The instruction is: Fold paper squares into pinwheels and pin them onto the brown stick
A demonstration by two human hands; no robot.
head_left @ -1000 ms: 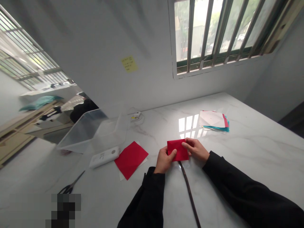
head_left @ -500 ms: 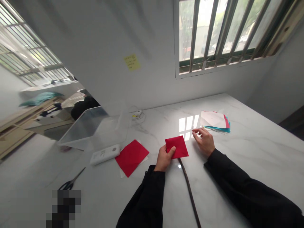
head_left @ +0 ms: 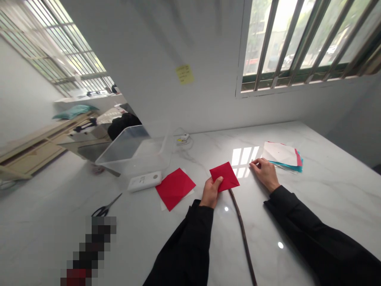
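Observation:
My left hand (head_left: 210, 192) pinches a folded red paper square (head_left: 225, 175), thumb on top, above the marble-patterned table. From under that paper a thin dark stick (head_left: 243, 230) runs toward the near edge. Further right, my right hand (head_left: 266, 173) has its thumb and fingertips drawn together on the table beside a tiny dark curl (head_left: 252, 161); whether it is gripped is too small to tell. Close to the right hand lies a stack of white, red and blue paper sheets (head_left: 281, 154). Another red paper sheet (head_left: 175, 189) rests on white paper at the left.
A white power bank (head_left: 145, 181) touches the left red sheet. Beyond it stands a clear plastic bin (head_left: 135, 149). Dark-handled scissors (head_left: 102, 210) lie at the left. A small white device with a cable (head_left: 184, 137) sits by the wall, below a yellow note (head_left: 184, 74).
My right hand's fingers have closed together at the small dark curl. The folded red paper has turned slightly in my left hand. The whole view has shifted to the left.

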